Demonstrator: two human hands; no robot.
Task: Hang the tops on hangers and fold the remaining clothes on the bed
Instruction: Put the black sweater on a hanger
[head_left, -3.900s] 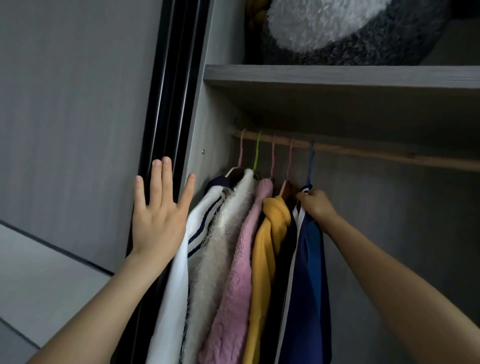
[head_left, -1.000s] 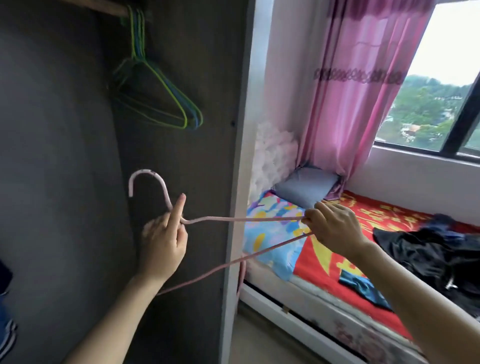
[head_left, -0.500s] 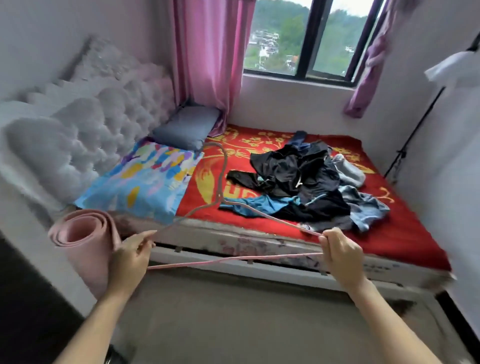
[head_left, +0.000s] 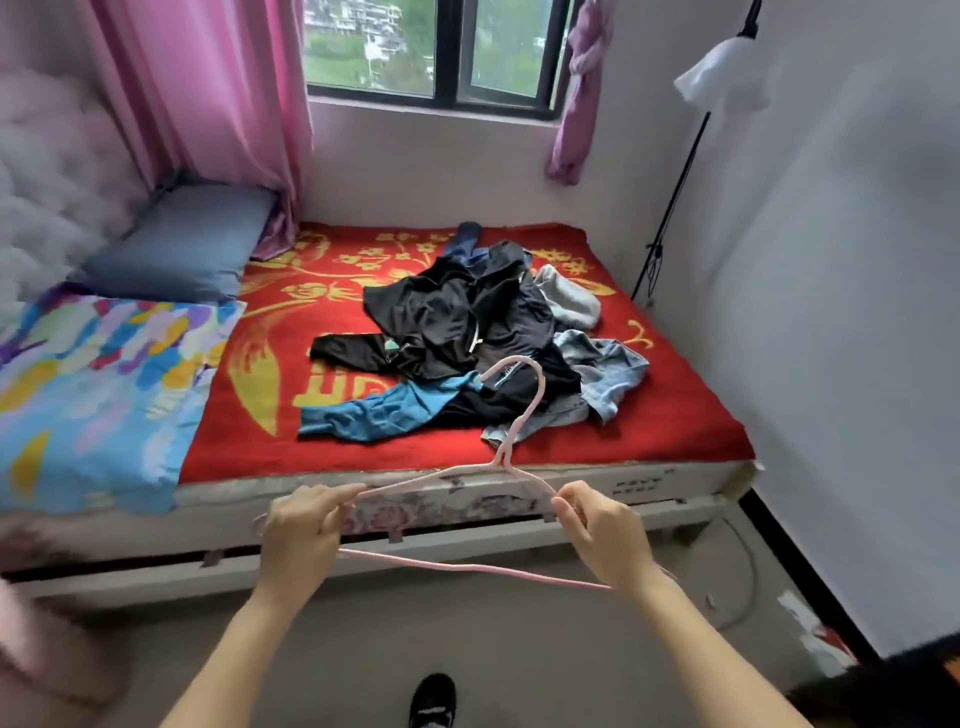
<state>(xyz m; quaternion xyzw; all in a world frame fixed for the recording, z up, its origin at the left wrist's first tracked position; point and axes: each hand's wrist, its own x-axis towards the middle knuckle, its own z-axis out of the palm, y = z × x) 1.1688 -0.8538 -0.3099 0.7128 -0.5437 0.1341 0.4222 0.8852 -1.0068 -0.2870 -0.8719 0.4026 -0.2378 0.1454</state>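
Note:
I hold a thin pink hanger (head_left: 511, 439) flat in front of me, its hook pointing toward the bed. My left hand (head_left: 301, 530) grips the hanger's left shoulder and my right hand (head_left: 605, 530) grips its right shoulder. Beyond the hook, a heap of clothes (head_left: 467, 332) lies on the red and gold bed cover (head_left: 675, 421): black garments on top, a blue top (head_left: 374, 413) at the front left, a denim piece (head_left: 605, 374) at the right and a grey piece (head_left: 569, 299) behind.
A multicoloured pillow (head_left: 98, 395) and a grey pillow (head_left: 182, 244) lie at the bed's left, by a tufted headboard. Pink curtains and a window are behind. A black stand (head_left: 670, 208) leans in the right corner. My shoe (head_left: 431, 699) is on the floor below.
I have turned from the wardrobe to face the bed, carrying the pink hanger. Both hands have shifted to the hanger's shoulders, and it is now centred before the clothes heap.

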